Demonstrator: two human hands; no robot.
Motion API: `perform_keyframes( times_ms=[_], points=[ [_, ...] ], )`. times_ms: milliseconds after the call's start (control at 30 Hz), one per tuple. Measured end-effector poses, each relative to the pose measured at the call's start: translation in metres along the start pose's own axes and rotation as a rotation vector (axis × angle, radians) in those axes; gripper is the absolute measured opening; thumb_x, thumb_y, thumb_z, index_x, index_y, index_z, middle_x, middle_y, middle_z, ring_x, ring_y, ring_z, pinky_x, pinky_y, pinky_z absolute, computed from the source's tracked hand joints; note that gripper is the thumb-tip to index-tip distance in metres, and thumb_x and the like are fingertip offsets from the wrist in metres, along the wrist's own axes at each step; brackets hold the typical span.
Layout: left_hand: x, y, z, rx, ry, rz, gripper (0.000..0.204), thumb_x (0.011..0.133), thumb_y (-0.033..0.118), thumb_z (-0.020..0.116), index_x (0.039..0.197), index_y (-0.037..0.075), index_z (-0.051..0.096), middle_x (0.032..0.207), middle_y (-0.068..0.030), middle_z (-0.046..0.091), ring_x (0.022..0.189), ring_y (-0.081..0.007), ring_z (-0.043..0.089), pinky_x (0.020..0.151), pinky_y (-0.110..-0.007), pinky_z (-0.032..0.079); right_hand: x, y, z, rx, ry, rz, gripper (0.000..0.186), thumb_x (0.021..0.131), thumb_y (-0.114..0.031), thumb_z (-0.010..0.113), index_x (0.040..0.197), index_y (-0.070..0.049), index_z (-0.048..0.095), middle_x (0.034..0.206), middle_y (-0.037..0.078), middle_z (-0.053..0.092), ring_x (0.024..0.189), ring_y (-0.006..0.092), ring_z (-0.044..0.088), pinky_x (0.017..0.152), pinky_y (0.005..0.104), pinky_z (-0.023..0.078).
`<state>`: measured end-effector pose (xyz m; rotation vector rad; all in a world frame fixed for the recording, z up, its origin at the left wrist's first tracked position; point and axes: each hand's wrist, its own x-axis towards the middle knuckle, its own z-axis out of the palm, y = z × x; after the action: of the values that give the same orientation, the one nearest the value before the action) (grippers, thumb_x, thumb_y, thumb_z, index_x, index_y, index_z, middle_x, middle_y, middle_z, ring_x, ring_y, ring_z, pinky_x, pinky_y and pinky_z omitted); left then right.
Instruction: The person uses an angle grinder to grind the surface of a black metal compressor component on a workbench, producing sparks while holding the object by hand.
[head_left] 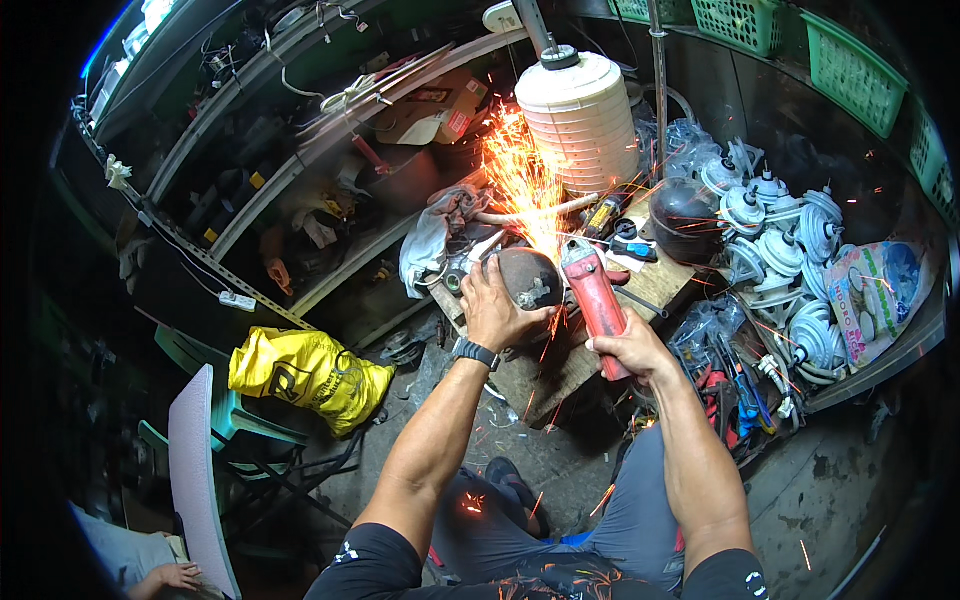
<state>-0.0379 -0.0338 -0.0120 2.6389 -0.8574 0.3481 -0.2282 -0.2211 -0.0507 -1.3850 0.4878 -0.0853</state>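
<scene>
My left hand (492,305) grips a dark, rounded metal piece (527,280) from its left side, fingers over it and thumb toward the bottom, on a worn wooden work block (560,385). My right hand (630,352) is wrapped round the body of a red angle grinder (595,300), whose head points forward against the right side of the metal piece. Bright sparks (520,170) spray upward and forward from there, with some falling below. Behind lie a grey rag (430,240), small tools (605,215) and a second dark round piece (675,215). The grinder's disc is too obscured to make out.
A white cylinder (575,115) stands behind. White disc-shaped fittings (780,245) crowd the right, below green baskets (855,70). Cluttered shelves (335,270) line the left. A yellow sack (300,375) sits on a green chair (200,355). Another person's hand (175,575) shows at lower left.
</scene>
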Motion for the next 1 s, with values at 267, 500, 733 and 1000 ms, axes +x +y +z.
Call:
perform_keyframes(
  times_ms=[267,500,733,1000],
  points=[
    [0.013,-0.018,-0.007,-0.008,-0.16,0.155,0.15,0.053,0.069,0.099,0.165,-0.002,0.027,0.166,-0.0378,0.027,0.154,-0.0561,0.029,0.126,-0.062,0.032,0.015,0.016,-0.006,-0.011,0.011,-0.061,0.072,0.078,-0.013,0.091,0.134,0.002,0.049,0.104,0.012,0.07,0.083,0.0184,0.071,0.074,0.0357,0.061],
    [0.018,-0.046,-0.007,-0.105,-0.108,0.364,0.144,0.054,0.067,0.099,0.164,0.001,0.033,0.166,-0.0349,0.033,0.153,-0.0524,0.033,0.128,-0.057,0.031,-0.014,-0.006,0.005,0.014,0.037,-0.004,0.056,0.084,-0.008,0.086,0.128,-0.004,0.051,0.094,0.007,0.066,0.066,0.0164,0.068,0.058,0.0345,0.06],
    [0.013,-0.037,-0.012,-0.118,-0.086,0.304,0.141,0.054,0.066,0.099,0.163,0.003,0.035,0.165,-0.032,0.034,0.152,-0.0509,0.036,0.125,-0.059,0.037,-0.007,0.004,0.002,0.05,0.002,-0.054,0.058,0.084,-0.005,0.085,0.131,-0.003,0.051,0.1,0.007,0.067,0.07,0.0166,0.069,0.06,0.0348,0.061],
    [0.009,-0.028,-0.003,-0.09,-0.044,0.195,0.14,0.054,0.068,0.098,0.163,0.005,0.037,0.164,-0.03,0.037,0.15,-0.0498,0.039,0.121,-0.061,0.039,-0.001,-0.004,0.005,0.041,0.013,-0.041,0.062,0.082,-0.007,0.088,0.13,0.001,0.049,0.101,0.012,0.069,0.074,0.0188,0.071,0.064,0.0357,0.061]
  ],
)
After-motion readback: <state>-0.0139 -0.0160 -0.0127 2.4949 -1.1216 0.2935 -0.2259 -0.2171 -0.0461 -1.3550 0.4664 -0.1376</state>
